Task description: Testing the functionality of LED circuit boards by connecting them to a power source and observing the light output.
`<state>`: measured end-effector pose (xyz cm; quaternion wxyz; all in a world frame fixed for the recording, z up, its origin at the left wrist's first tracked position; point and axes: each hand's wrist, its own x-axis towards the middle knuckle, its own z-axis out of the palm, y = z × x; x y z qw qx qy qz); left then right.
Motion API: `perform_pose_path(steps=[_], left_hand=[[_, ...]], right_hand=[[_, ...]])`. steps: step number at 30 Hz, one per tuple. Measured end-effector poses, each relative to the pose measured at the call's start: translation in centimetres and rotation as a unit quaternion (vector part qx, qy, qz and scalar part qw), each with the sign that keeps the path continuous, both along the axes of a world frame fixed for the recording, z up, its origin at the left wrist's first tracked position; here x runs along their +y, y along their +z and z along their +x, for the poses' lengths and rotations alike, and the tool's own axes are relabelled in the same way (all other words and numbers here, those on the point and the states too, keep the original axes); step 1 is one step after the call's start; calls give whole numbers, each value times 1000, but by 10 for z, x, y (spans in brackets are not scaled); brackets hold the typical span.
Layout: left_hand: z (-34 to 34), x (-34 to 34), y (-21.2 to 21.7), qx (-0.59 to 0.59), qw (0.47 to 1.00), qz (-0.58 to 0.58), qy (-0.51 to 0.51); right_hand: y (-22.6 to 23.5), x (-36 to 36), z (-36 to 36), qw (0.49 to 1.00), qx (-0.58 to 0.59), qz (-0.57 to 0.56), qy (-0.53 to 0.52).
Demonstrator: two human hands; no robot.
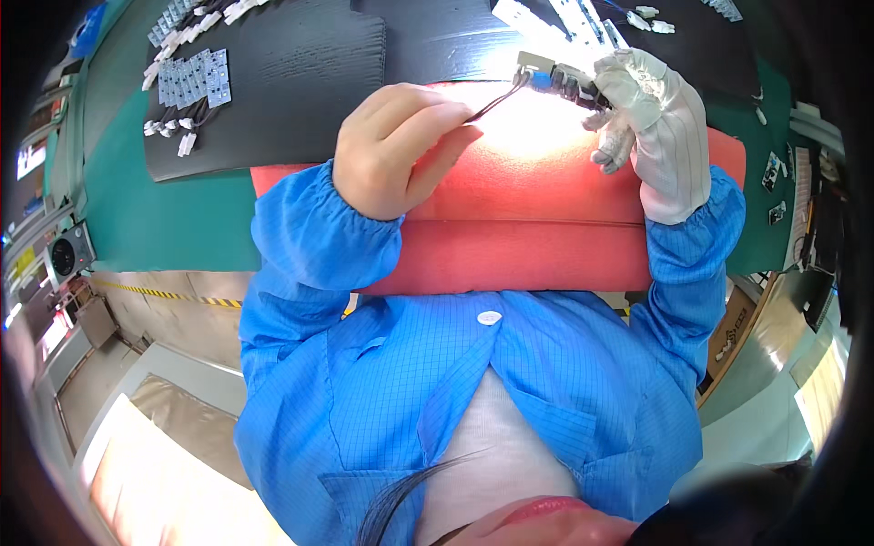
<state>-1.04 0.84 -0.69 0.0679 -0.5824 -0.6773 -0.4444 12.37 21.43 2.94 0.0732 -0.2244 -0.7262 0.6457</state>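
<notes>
Over a red padded cushion (528, 241), my bare left hand (396, 150) pinches thin dark wires (499, 103) between thumb and fingers. These wires run up to a small circuit board (560, 80) that carries a blue part and several black parts. At its right end, my right hand (646, 109), in a white glove with grey fingertips, is closed on the board. Bright light falls on the cushion below it and washes out some detail.
Black mats (273, 100) lie on the green table (164, 218). At the left are rows of small boards with white connectors (193, 80); more boards (583, 20) lie beyond my right hand. Small loose parts (772, 171) are at the right. A grey box with a round black front (66, 255) stands left.
</notes>
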Motion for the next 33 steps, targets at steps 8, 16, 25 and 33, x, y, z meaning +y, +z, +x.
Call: perform_pose_path(steps=[8, 16, 25, 33], left_hand=[[17, 2, 38, -314, 946, 58, -62], [-44, -72, 25, -140, 953, -14, 269], [-51, -80, 38, 85, 940, -66, 324], [-13, 12, 41, -127, 982, -117, -70]], right_hand=[[-9, -5, -11, 977, 117, 176, -17], [-18, 0, -37, 762, 157, 627, 40], [13, -15, -12, 933, 173, 289, 129], [3, -2, 7, 954, 124, -214, 170]])
